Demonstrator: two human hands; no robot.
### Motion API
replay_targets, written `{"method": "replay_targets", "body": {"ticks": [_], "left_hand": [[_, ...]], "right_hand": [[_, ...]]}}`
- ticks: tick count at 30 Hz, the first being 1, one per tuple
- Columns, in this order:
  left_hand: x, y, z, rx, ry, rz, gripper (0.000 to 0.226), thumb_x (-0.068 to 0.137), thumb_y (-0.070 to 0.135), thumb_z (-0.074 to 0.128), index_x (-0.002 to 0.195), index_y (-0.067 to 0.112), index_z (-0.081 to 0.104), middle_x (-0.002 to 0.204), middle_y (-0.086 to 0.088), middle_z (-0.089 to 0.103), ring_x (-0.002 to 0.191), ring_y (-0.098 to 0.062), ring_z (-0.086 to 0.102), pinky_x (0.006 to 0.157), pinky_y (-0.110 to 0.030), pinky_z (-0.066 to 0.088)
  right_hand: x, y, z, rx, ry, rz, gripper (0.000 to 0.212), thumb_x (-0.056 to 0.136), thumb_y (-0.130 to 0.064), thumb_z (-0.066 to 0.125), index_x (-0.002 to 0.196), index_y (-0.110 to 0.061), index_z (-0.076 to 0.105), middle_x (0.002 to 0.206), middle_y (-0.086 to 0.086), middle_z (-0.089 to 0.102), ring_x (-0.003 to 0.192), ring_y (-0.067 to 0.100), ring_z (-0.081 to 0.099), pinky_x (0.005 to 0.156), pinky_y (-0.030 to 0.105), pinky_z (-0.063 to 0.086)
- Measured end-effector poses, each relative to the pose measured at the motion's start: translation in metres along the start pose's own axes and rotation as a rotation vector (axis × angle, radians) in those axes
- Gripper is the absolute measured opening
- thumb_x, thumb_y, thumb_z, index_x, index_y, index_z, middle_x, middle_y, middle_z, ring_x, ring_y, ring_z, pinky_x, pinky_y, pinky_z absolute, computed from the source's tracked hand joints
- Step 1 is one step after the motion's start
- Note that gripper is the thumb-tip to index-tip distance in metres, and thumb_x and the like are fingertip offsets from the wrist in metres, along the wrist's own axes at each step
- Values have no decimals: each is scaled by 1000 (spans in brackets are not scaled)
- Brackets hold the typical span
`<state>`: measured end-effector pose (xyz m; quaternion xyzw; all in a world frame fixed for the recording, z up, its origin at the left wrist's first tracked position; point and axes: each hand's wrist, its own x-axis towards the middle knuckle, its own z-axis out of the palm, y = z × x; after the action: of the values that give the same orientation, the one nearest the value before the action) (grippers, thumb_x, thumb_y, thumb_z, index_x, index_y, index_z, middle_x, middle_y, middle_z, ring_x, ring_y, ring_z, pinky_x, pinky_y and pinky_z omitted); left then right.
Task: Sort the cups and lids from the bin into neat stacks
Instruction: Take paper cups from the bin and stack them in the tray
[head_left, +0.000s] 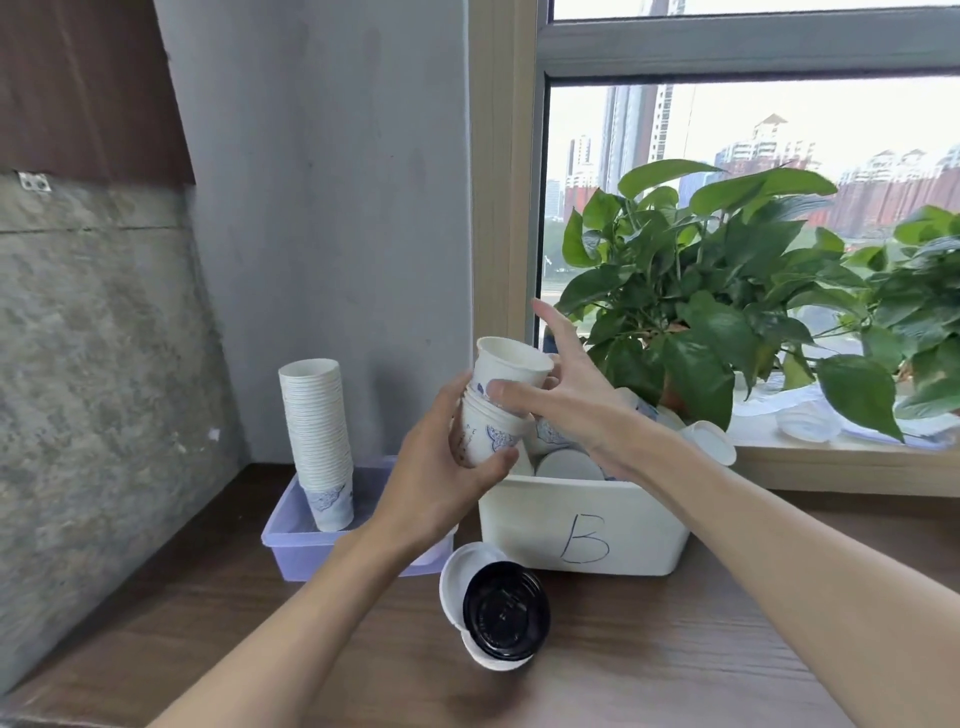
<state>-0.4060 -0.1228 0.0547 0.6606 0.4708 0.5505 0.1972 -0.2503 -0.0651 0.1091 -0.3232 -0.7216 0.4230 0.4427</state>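
Progress looks about midway, I judge: a tall cup stack (317, 431) stands in the lilac tray (291, 543) at far left, and a few lids (506, 610) lie piled on the worktop (675, 649) near me. My left hand (441, 467) grips a short nest of cups (485, 436), while my right hand (571, 410) pinches its top cup (511, 364), other fingers splayed. The bin (582, 525) behind holds more cups and lids.

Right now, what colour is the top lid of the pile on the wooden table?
Black: the round plastic lid lies on white lids. Head view shows it.
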Motion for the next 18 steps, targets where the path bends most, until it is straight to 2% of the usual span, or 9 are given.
{"method": "replay_targets", "body": {"ticks": [3,5,6,8,10,15,16,18], "left_hand": [[-1,-2,-2,-21,12,-33,82,84,16,78,147,39,31,106,20,65,93,7,65,78,-10,49],[-1,-2,-1,-26,20,-24,84,85,16,77,148,42,29,104,20,65,91,5,65,77,-11,51],[-1,-2,-1,-26,24,-19,81,84,15,77,146,43,32,104,19,65,89,3,66,76,-12,51],[-1,-6,-1,-18,35,-17,72,83,15,78,138,43,40,103,15,67,86,1,66,73,-12,51],[-2,-13,-1,1,58,-34,67,83,17,79,131,45,43,102,15,67,85,-1,65,72,-11,49],[-1,-33,-7,-2,139,-78,64,83,15,77,133,38,45,101,12,66,82,-7,64,63,-9,49],[-1,-36,-9,0,148,-80,64,83,15,78,133,38,45,101,13,66,82,-6,64,63,-8,49],[0,-44,-12,5,152,-87,64,83,17,78,133,40,45,100,16,66,87,-4,64,70,-9,49]], "right_hand": [[2,1,3,-12,-20,26,49,91,-48,57,136,-37,43,122,-10,60,115,7,56,101,37,45],[3,4,8,-50,-61,62,28,98,-44,46,121,-32,58,119,-12,63,112,4,57,103,37,45],[3,6,10,-89,-89,75,29,98,-40,47,122,-29,59,121,-10,63,112,3,57,102,34,45],[2,8,11,-160,-133,89,43,97,-38,51,137,-21,49,133,-8,57,120,5,53,102,28,43],[4,11,8,-204,-122,84,49,97,-36,52,142,-19,43,135,-8,53,122,6,50,96,22,42],[26,35,-1,-337,99,88,44,94,-29,59,135,-18,47,120,-4,60,101,6,57,75,17,45],[30,42,-3,-410,102,95,46,91,-29,62,135,-20,47,119,-4,59,101,8,56,74,18,46],[38,55,-5,-554,69,105,54,86,-34,68,135,-24,46,123,-3,56,107,12,53,83,27,49]]}}
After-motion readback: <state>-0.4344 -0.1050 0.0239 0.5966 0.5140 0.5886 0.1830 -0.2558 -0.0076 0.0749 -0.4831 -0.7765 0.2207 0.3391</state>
